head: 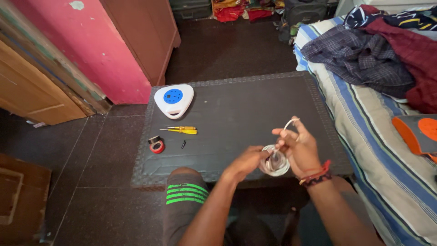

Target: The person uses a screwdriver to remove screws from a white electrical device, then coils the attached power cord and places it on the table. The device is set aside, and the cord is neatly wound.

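Observation:
Both my hands are above the near right part of a low dark table (236, 109). My left hand (248, 161) grips the side of a coil of white cable (274, 164). My right hand (298, 146), with red and dark bands at the wrist, pinches a loose end of the same cable, which loops up past my fingers. On the table's left lie a white and blue extension socket box (173, 99), two yellow screwdrivers (181, 130), rolls of red and black tape (156, 145) and a small dark screw (183, 144).
A bed with a striped sheet (364, 118) and a pile of clothes (378, 50) runs along the right. An orange and grey object (416, 134) lies on it. A pink wall and a wooden cupboard (145, 36) stand at the left. Bags sit on the far floor.

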